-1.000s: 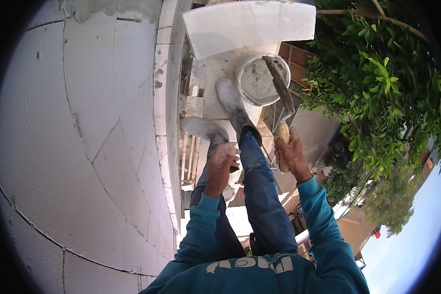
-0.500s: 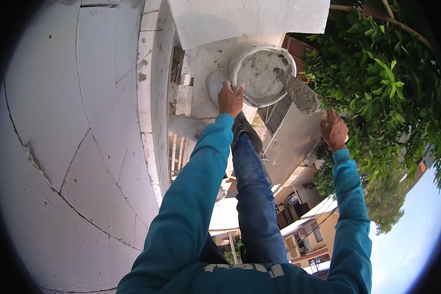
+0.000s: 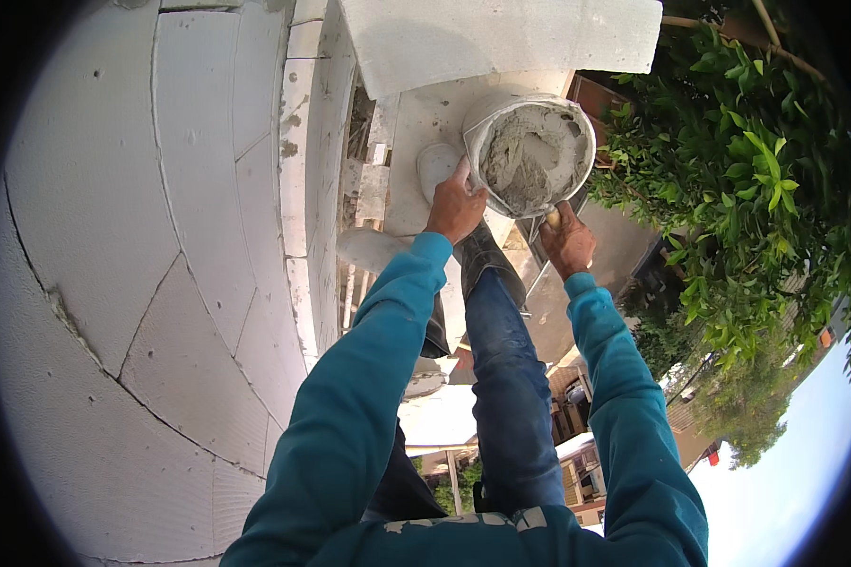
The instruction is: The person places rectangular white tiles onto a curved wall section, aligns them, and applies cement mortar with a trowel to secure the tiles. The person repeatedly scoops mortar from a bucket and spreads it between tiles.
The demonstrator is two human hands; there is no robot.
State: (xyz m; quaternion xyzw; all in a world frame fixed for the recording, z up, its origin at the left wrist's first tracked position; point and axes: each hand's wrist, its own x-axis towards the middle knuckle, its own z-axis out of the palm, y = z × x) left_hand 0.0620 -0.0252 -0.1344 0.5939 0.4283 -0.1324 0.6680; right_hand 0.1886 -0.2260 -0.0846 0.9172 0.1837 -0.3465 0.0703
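A white bucket [image 3: 476,132] of wet grey mortar [image 3: 548,142] stands on the pale boards ahead of me. My left hand [image 3: 457,205] is closed at its near left rim, gripping the bucket. At the near right side, my right hand [image 3: 568,242] wraps round the light handle of a trowel [image 3: 552,218]. The trowel's blade is down in the mortar at the near side of the bucket, so most of it is hidden. The mortar's surface is ridged and furrowed.
A pale block wall [image 3: 199,283] rises along my left. Beyond the bucket lies a large white block [image 3: 501,38]. Leafy branches [image 3: 756,180] hang close on the right. Below the boards [image 3: 430,104], buildings show far down beside my leg [image 3: 506,378].
My right hand has come left and nearer the bucket, and the mortar-covered trowel blade has gone down into the mortar. My left hand has stayed at the rim.
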